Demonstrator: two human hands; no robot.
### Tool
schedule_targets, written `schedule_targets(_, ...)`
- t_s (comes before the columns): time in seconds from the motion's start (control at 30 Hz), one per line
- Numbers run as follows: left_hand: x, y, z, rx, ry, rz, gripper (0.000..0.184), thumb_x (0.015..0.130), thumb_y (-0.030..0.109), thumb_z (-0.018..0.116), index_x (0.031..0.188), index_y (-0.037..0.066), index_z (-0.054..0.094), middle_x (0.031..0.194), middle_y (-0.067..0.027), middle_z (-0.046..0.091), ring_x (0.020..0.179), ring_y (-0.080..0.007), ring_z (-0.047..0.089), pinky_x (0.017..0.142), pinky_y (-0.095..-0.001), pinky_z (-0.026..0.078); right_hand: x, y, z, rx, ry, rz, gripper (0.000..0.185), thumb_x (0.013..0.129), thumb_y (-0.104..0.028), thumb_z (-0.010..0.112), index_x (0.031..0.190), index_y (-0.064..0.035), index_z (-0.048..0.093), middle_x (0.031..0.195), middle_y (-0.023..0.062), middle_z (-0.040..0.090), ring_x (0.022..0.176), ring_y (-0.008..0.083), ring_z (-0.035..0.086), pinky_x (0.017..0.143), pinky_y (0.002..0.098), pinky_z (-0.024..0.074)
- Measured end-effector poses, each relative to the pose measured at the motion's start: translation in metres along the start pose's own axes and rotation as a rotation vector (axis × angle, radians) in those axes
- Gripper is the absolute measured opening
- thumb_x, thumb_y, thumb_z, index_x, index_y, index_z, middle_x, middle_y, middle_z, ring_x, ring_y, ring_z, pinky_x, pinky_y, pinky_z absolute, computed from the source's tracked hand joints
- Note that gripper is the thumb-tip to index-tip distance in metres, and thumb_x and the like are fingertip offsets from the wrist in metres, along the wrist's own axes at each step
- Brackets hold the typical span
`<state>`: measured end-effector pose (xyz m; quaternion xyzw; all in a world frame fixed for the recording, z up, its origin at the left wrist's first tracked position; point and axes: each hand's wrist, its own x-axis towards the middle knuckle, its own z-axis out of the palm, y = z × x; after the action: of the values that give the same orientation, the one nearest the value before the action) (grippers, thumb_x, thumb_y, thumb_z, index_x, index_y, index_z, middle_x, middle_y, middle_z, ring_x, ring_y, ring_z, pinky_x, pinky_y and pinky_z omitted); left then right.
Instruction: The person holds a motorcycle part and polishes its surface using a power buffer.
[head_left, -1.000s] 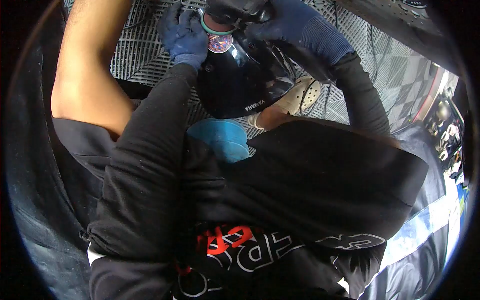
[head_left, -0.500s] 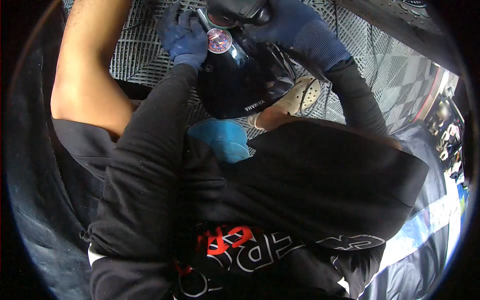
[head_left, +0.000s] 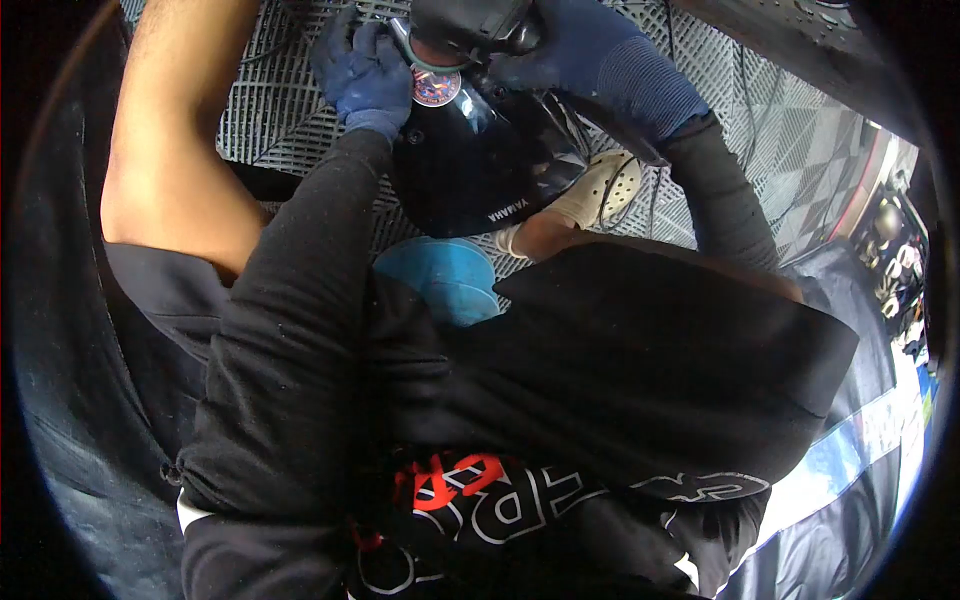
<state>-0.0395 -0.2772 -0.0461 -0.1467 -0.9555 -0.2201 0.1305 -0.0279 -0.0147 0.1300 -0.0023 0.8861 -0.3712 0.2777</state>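
Note:
A glossy black motorcycle fairing panel (head_left: 480, 180) with YAMAHA lettering lies between my feet, a round colourful sticker (head_left: 436, 90) near its upper end. My left hand (head_left: 368, 75), in a blue work glove, is at the panel's upper left edge with its fingers curled around it. In my right hand (head_left: 590, 55), also gloved in blue, is a black power polisher (head_left: 468, 25) with a round pad. The pad overlaps the top of the sticker; the tool's upper part is cut off by the frame. My right fingertips are partly hidden behind the tool.
Under the panel is grey slatted floor matting (head_left: 275, 105). A blue round stool or tub (head_left: 440, 275) shows between my legs, and a beige clog (head_left: 605, 190) is on my right foot. Dark cords (head_left: 745, 90) run over the floor at right.
The polisher has shifted slightly down over the sticker, covering more of its top edge. My left hand and the panel have barely moved.

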Motion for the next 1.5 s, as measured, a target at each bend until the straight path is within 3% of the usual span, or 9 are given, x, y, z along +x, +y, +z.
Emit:
schedule_targets(0.23,0.008,0.01,-0.017,-0.041,-0.2,-0.014,0.025,0.093,0.024,0.06,0.113,0.011,0.07,0.136,-0.0168,0.06,0.128,-0.0394,0.053,0.11,-0.0523,0.041,-0.005,0.008,0.014,-0.038,0.112,-0.033,0.066,0.072,-0.043,0.088,0.12,-0.0006,0.069,0.106,0.0223,0.074,0.1,0.0388,0.071,0.088,0.0453,0.0548)
schedule_targets(0.3,0.003,0.011,0.003,0.031,0.069,-0.029,0.025,0.093,0.024,0.06,0.112,0.011,0.071,0.136,-0.0157,0.06,0.127,-0.0386,0.053,0.11,-0.052,0.041,-0.004,0.007,0.016,-0.085,0.127,-0.068,0.064,0.073,-0.041,0.087,0.12,-0.0016,0.069,0.108,0.0229,0.074,0.102,0.0394,0.071,0.089,0.046,0.0548)
schedule_targets(0.73,-0.012,-0.031,0.027,-0.007,-0.004,0.01,0.026,0.093,0.026,0.06,0.108,0.009,0.073,0.134,-0.0172,0.062,0.123,-0.0384,0.057,0.108,-0.0517,0.043,-0.014,-0.006,0.003,-0.13,0.088,0.02,0.063,0.076,-0.042,0.085,0.123,-0.0034,0.069,0.111,0.0225,0.074,0.106,0.0387,0.071,0.091,0.0451,0.055)
schedule_targets(0.93,0.002,0.005,-0.01,0.015,-0.061,-0.026,0.028,0.094,0.027,0.058,0.109,0.007,0.072,0.135,-0.0167,0.062,0.124,-0.0395,0.057,0.109,-0.0524,0.042,-0.008,-0.006,0.006,-0.216,0.074,-0.041,0.056,0.083,-0.04,0.081,0.122,-0.0015,0.068,0.108,0.0216,0.074,0.104,0.0375,0.072,0.09,0.0452,0.055)
schedule_targets(1.0,0.004,0.007,-0.013,-0.044,-0.037,-0.023,0.029,0.095,0.028,0.057,0.108,0.007,0.072,0.135,-0.0162,0.063,0.125,-0.0394,0.056,0.11,-0.0526,0.041,-0.008,-0.014,0.012,0.109,0.111,0.08,0.05,0.089,-0.038,0.076,0.123,-0.002,0.068,0.11,0.0205,0.074,0.104,0.0362,0.072,0.091,0.0449,0.0547)
schedule_targets(1.13,-0.001,0.003,-0.006,-0.081,0.023,-0.002,0.029,0.094,0.027,0.056,0.106,0.006,0.071,0.134,-0.0161,0.063,0.125,-0.0398,0.056,0.11,-0.0527,0.041,-0.006,-0.028,0.011,-0.112,0.031,0.068,0.045,0.094,-0.037,0.071,0.124,-0.0043,0.069,0.111,0.0191,0.074,0.104,0.0355,0.072,0.092,0.0445,0.0543)
schedule_targets(1.2,0.0,0.005,-0.004,-0.036,0.045,-0.002,0.028,0.092,0.026,0.056,0.104,0.005,0.071,0.131,-0.017,0.064,0.122,-0.0407,0.057,0.108,-0.0533,0.042,0.008,0.006,0.046,-0.054,0.336,-0.195,0.042,0.097,-0.038,0.067,0.124,-0.0052,0.069,0.116,0.0193,0.073,0.108,0.0347,0.071,0.094,0.043,0.0531)
schedule_targets(1.3,0.001,-0.001,-0.005,-0.071,0.003,0.022,0.028,0.092,0.026,0.056,0.102,0.004,0.07,0.129,-0.0182,0.064,0.119,-0.042,0.058,0.104,-0.0542,0.044,0.005,-0.017,0.013,0.105,0.099,-0.109,0.041,0.098,-0.037,0.065,0.125,-0.0056,0.069,0.121,0.02,0.072,0.113,0.0339,0.069,0.097,0.0418,0.0516)
schedule_targets(1.5,0.004,-0.021,0.014,-0.066,0.027,0.124,0.031,0.092,0.026,0.055,0.107,0.002,0.067,0.132,-0.0204,0.062,0.12,-0.0426,0.057,0.103,-0.0546,0.045,0.011,0.002,0.034,-0.072,0.289,-0.219,0.048,0.091,-0.042,0.07,0.122,-0.0052,0.07,0.113,0.0182,0.074,0.105,0.0379,0.07,0.092,0.0456,0.053)
